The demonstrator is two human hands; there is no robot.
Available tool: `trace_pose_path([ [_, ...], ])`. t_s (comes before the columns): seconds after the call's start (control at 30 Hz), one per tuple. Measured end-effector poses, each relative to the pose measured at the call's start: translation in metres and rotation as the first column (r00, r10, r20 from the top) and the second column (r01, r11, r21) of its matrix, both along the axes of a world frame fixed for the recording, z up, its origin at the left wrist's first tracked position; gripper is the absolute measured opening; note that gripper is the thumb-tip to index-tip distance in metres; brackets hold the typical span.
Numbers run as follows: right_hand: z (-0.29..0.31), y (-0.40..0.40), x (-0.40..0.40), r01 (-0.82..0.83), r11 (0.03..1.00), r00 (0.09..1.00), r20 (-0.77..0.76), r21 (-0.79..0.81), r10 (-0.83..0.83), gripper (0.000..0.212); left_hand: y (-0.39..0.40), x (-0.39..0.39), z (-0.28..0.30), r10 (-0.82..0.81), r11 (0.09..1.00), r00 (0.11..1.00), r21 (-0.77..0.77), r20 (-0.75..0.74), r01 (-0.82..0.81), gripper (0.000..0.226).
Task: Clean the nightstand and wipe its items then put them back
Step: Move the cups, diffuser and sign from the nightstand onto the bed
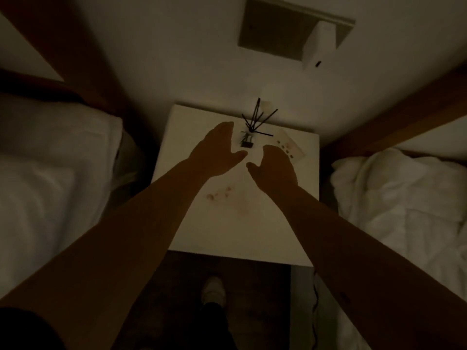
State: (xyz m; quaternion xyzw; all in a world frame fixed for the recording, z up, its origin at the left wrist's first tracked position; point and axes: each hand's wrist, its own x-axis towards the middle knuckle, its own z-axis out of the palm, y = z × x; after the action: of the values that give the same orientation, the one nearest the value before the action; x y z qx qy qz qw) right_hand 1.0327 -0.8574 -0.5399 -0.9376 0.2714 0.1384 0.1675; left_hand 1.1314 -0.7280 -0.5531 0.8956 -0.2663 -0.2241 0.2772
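Observation:
The room is dim. A white nightstand (192,236) stands between two beds, with reddish smudges on its top (222,194). Near its back edge sits a small reed diffuser (249,137) with dark sticks fanning upward. To its right lies a flat card or sheet with small dark spots (290,147). My left hand (217,152) hovers open just left of the diffuser, fingers extended. On the diffuser's right and a little nearer to me, my right hand (274,168) is open over the tabletop. Neither hand holds anything.
White bedding lies on the left (50,173) and on the right (404,210), with dark wooden bed frames behind. A white wall fixture (318,44) hangs above. My shoe (213,290) stands on the dark floor, and a cable (314,299) runs down by the right bed.

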Motion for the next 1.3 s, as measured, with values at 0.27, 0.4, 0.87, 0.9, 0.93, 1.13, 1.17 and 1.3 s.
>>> trace_pose_path([
  [0.27, -0.025, -0.017, 0.026, -0.004, 0.987, 0.994, 0.111, 0.16, -0.014, 0.072, -0.033, 0.024, -0.037, 0.039, 0.979, 0.995, -0.194, -0.094, -0.056, 0.075],
  [0.4, -0.031, -0.018, 0.036, 0.004, 0.983, 0.987, 0.157, 0.186, -0.034, 0.055, -0.039, 0.025, -0.048, 0.001, 0.972, 0.997, -0.235, -0.075, -0.018, 0.062],
  [0.87, -0.036, -0.008, 0.048, -0.089, 0.995, 0.96, 0.271, 0.043, 0.074, 0.024, -0.03, 0.018, -0.051, 0.223, 0.883, 0.948, -0.366, -0.227, -0.295, 0.015],
  [0.9, -0.034, -0.002, 0.049, -0.111, 0.993, 0.956, 0.278, 0.034, 0.097, 0.024, -0.022, 0.015, -0.047, 0.23, 0.841, 0.935, -0.428, -0.269, -0.33, 0.015],
  [0.93, -0.032, 0.006, 0.051, -0.133, 0.99, 0.95, 0.29, 0.034, 0.118, 0.025, -0.011, 0.013, -0.042, 0.251, 0.8, 0.924, -0.476, -0.29, -0.366, 0.016],
  [1.13, -0.004, 0.097, 0.078, -0.296, 0.932, 0.896, 0.398, 0.209, 0.195, 0.015, 0.09, 0.018, -0.011, 0.477, 0.729, 0.819, -0.378, -0.319, -0.571, 0.012],
  [1.17, 0.001, 0.118, 0.082, -0.332, 0.909, 0.886, 0.413, 0.253, 0.208, 0.014, 0.114, 0.02, -0.004, 0.533, 0.716, 0.794, -0.344, -0.291, -0.607, 0.014],
  [1.3, 0.02, 0.209, 0.1, -0.421, 0.806, 0.874, 0.423, 0.417, 0.238, 0.016, 0.217, 0.015, 0.029, 0.685, 0.695, 0.722, -0.21, -0.098, -0.687, 0.024],
])
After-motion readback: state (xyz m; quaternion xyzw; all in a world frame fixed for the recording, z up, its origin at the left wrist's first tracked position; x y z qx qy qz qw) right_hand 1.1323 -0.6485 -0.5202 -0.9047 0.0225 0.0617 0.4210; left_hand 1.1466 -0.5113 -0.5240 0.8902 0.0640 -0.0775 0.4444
